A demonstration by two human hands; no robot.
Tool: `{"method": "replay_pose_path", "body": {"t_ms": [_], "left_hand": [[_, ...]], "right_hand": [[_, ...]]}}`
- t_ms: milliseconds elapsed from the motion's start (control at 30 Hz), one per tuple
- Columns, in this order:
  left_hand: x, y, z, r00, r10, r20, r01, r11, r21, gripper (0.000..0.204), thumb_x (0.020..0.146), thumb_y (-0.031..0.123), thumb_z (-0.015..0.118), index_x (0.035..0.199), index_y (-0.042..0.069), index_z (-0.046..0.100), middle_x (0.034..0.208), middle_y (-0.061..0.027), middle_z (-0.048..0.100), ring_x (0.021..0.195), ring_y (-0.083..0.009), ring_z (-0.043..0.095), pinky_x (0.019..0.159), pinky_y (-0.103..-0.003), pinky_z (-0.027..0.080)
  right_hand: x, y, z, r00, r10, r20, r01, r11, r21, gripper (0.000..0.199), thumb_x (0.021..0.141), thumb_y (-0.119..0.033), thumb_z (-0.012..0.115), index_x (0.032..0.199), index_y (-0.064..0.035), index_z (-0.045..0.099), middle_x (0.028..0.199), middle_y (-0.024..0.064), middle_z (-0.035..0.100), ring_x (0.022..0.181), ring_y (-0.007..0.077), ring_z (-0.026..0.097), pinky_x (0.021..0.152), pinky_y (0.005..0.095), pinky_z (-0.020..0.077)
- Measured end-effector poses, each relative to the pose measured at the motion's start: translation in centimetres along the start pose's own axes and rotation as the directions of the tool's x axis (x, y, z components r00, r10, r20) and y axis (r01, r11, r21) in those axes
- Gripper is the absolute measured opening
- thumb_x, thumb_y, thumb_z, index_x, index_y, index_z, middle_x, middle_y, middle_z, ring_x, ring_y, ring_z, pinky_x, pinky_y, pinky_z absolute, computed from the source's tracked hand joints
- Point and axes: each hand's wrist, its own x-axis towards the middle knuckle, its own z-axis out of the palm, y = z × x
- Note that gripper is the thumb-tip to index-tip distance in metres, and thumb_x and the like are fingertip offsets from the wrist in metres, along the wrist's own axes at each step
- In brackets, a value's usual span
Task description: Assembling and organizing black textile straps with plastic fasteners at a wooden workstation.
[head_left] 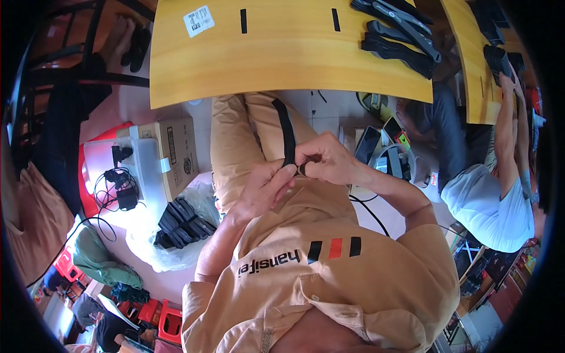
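A long black strap [286,130] hangs over my lap, its far end lying along my tan trouser leg. My left hand [263,187] is closed on the near part of it, thumb pressed on top. Beside it, my right hand [328,159] is closed too, its fingers pinching the strap's near end, where a small dark loop shows. The two hands almost touch. What lies under the fingertips is hidden.
The yellow table [282,65] ahead carries two short black strips, a white label [199,21] and a pile of black straps [400,47]. Left are a cardboard box [176,150], cables and bundled black straps [183,223] on plastic. A person in light blue [491,203] works at right.
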Motion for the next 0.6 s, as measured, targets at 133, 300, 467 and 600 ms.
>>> {"method": "replay_pose_path", "body": {"t_ms": [133, 300, 467, 600], "left_hand": [[-0.3, -0.7, 0.4, 0.997, -0.062, 0.051, 0.067, 0.992, -0.106, 0.037, 0.097, 0.027, 0.043, 0.072, 0.002, 0.052, 0.049, 0.0029, 0.041, 0.038, -0.0039, 0.037, 0.036, -0.02, 0.028], [0.5, -0.8, 0.4, 0.991, -0.124, 0.052, 0.132, 0.969, -0.207, 0.033, 0.095, 0.027, 0.045, 0.074, 0.003, 0.052, 0.048, 0.0015, 0.042, 0.038, -0.0058, 0.038, 0.036, -0.021, 0.03], [0.5, -0.9, 0.5, 0.992, -0.116, -0.049, 0.123, 0.98, 0.16, 0.033, 0.094, 0.028, 0.046, 0.074, 0.003, 0.054, 0.049, 0.0012, 0.043, 0.039, -0.0061, 0.039, 0.037, -0.021, 0.03], [-0.2, -0.3, 0.6, 0.985, -0.169, -0.029, 0.171, 0.98, 0.105, 0.038, 0.093, 0.028, 0.048, 0.064, 0.002, 0.051, 0.049, 0.0009, 0.044, 0.042, -0.0051, 0.04, 0.041, -0.023, 0.032]], "right_hand": [[-0.9, -0.7, -0.4, 0.971, 0.203, 0.126, -0.223, 0.959, 0.174, 0.006, 0.071, -0.004, 0.055, 0.072, 0.0021, 0.054, 0.052, 0.0015, 0.046, 0.048, 0.0058, 0.04, 0.044, 0.0254, 0.031], [-0.8, 0.3, -0.9, 0.989, 0.122, 0.088, -0.115, 0.99, -0.076, 0.006, 0.072, -0.004, 0.054, 0.074, 0.0016, 0.053, 0.052, 0.0051, 0.049, 0.049, 0.0087, 0.048, 0.045, 0.0302, 0.0341], [-1.1, 0.9, -0.5, 0.994, -0.055, 0.09, 0.087, 0.915, -0.394, 0.009, 0.07, 0.001, 0.053, 0.078, 0.003, 0.053, 0.055, 0.008, 0.051, 0.054, 0.0142, 0.057, 0.048, 0.0321, 0.0371], [-1.5, 0.0, -0.5, 0.988, 0.04, 0.152, -0.003, 0.97, -0.241, 0.007, 0.077, -0.003, 0.054, 0.072, 0.001, 0.053, 0.053, 0.0094, 0.052, 0.045, 0.0156, 0.053, 0.045, 0.0317, 0.0382]]}}
